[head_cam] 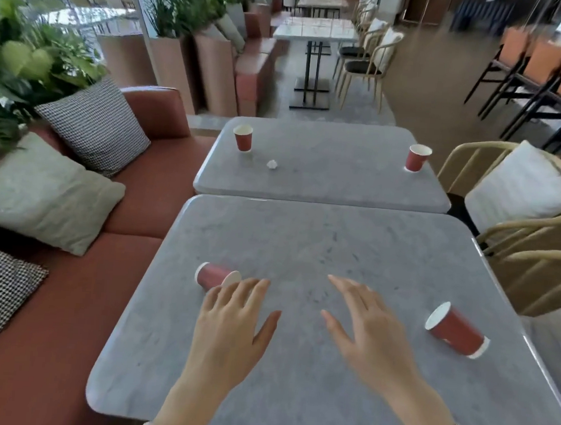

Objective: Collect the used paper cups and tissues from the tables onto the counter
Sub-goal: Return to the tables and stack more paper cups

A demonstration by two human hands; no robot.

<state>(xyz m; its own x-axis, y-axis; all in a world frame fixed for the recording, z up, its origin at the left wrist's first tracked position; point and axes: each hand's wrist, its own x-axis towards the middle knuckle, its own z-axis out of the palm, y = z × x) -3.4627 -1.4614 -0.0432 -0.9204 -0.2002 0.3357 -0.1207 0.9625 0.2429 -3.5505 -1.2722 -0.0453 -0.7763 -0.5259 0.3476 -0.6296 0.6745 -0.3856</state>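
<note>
Fingers (260, 289) on both our hands are straight and spread, holding nothing: our left hand (231, 321) hovers over the near table (303, 240) with its fingertips just beside the mouth of the left cup (213, 275), though we cannot tell whether they touch it, and our right hand (370, 331) hovers mid-table, apart from the right cup (456, 331). Both these cups lie on their sides, so we judge the step in hand is picking them up, one per hand. To do it well we should wrap thumb and fingers round each wall lightly, since thin paper crushes, and turn the mouth upward at once in case dregs remain. Nesting one cup in the other would then free a hand. On the far table (324, 188) the far-left cup (243, 139) and far-right cup (417, 159) stand upright, with a crumpled tissue (272, 164) near the far-left one. The tissue could ride inside a cup. We see white insides in the tipped cups and no spill beside them. What the upright cups hold we cannot tell, and the counter is out of view
</note>
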